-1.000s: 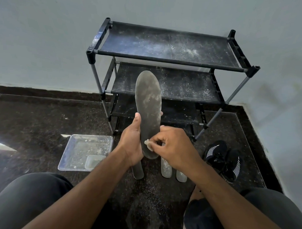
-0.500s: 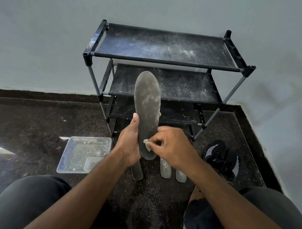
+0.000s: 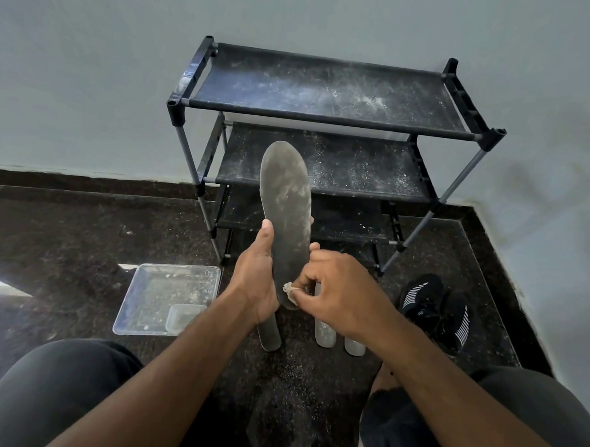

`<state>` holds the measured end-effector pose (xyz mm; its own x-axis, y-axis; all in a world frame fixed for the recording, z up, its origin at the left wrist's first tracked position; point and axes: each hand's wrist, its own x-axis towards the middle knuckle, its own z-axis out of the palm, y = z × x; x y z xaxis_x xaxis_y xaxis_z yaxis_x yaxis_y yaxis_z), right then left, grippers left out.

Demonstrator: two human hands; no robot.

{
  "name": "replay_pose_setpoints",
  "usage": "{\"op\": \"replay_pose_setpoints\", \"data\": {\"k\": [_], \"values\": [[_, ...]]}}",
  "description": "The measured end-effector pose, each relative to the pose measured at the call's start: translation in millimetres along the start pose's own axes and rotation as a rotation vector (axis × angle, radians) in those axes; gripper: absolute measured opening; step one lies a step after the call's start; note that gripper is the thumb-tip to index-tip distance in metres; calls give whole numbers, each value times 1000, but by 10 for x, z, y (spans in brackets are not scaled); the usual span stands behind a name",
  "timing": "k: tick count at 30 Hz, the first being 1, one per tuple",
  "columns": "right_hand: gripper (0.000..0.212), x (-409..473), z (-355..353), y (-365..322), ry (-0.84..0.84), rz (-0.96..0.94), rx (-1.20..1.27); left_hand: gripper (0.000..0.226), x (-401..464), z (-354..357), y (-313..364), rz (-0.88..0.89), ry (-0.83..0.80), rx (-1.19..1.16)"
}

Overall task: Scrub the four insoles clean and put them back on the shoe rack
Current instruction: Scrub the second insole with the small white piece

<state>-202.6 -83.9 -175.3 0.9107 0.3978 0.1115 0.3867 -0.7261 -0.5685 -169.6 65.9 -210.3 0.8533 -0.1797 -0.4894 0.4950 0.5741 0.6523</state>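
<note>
Insole (image 3: pixel 286 209) under inspection stands upright in front of the shoe rack (image 3: pixel 328 100), toe end up, its grey face blotched with pale dust. I see the left hand (image 3: pixel 256 282) gripping it along its left edge, thumb up the face and fingertips showing past the right edge. The right hand (image 3: pixel 334 291) is curled at the heel end, pinching a small pale cloth (image 3: pixel 289 290) against the lower face of the insole.

Three more insoles lie flat on the dark floor (image 3: pixel 69 235) below the hands, only their near ends visible: one (image 3: pixel 270 336) under the left wrist, a second (image 3: pixel 324 336) and a third (image 3: pixel 354 346) side by side just right of it. I cannot tell their condition in full, as the hands cover most of them.

The rack stands against the grey wall (image 3: pixel 91 65) near the floor's far right corner. Its top and middle shelves carry scattered white powder; the lower shelves are in shadow.

A clear plastic tray (image 3: pixel 165 299) sits on the floor left of the hands, near the rack's front left leg, with a smaller clear container (image 3: pixel 183 319) in its near right corner and some specks of debris. A pair of black shoes (image 3: pixel 437 312) with white stripes rests on the floor toward the right edge. White powder is spread over the floor between my knees
</note>
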Motion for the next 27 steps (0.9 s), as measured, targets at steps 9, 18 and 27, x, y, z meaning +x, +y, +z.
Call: {"op": "replay_pose_setpoints", "data": {"k": [9,18,27], "values": [[18,63,-80,105,83,52,-114,57,-68,34,11,25,49,83],[22,83,-96,180,123,100,-63,43,-137,104,-77,141,9,275],[15,155,-246,341,310,168,-55,44,-205,170,-85,161,-100,342]]}}
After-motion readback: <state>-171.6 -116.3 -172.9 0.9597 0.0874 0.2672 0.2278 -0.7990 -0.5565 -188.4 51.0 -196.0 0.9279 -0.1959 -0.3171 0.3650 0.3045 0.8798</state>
